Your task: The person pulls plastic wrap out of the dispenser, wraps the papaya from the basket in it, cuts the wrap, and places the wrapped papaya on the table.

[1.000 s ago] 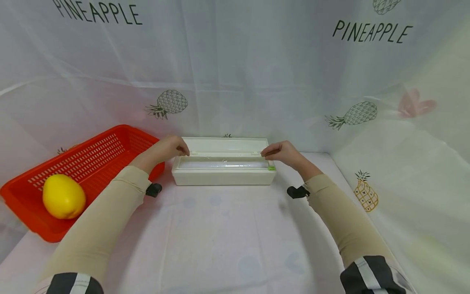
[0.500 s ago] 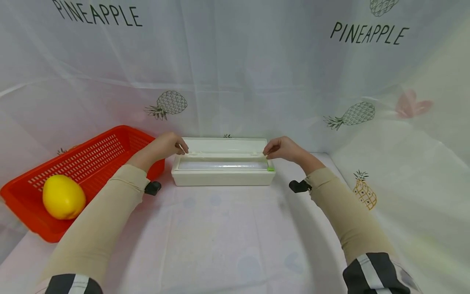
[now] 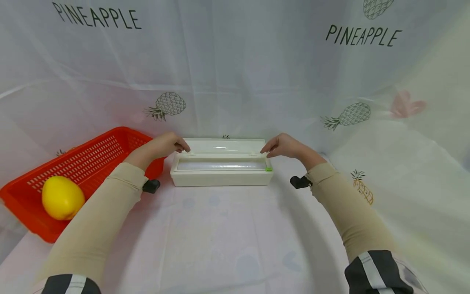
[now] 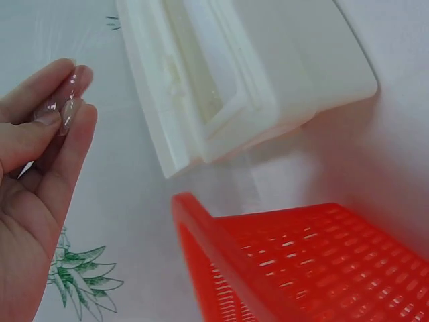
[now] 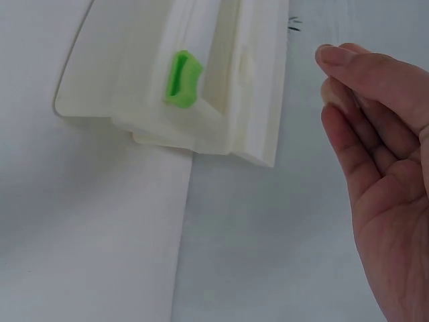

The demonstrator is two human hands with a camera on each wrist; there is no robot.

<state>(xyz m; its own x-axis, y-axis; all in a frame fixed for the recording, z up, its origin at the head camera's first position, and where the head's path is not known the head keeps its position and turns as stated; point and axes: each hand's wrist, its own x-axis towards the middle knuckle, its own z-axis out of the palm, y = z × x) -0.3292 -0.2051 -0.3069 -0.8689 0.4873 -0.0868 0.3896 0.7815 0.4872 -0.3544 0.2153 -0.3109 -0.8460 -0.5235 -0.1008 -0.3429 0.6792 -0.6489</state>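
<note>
A white cling film dispenser (image 3: 222,178) lies with its lid (image 3: 224,144) raised at the back and a film roll (image 3: 222,165) inside. A green slide cutter (image 5: 184,79) sits at its right end. My left hand (image 3: 165,148), above the left end, pinches clear cling film (image 4: 69,107), which glints between thumb and fingers in the left wrist view. My right hand (image 3: 288,148), at the right end, has thumb and fingertips together in a pinch; the film there barely shows. A bright glint between the two hands crosses in front of the lid.
A red perforated basket (image 3: 99,151) stands at the left, partly behind the left forearm, with a yellow pomelo-like fruit (image 3: 63,197) in it. White pineapple-printed cloth (image 3: 235,73) rises close behind the dispenser and along the right side.
My right hand has risen slightly, its fingers lifting a little off the dispenser's right end. The film's glint has shifted from the opening up onto the lid. The basket and fruit stay put.
</note>
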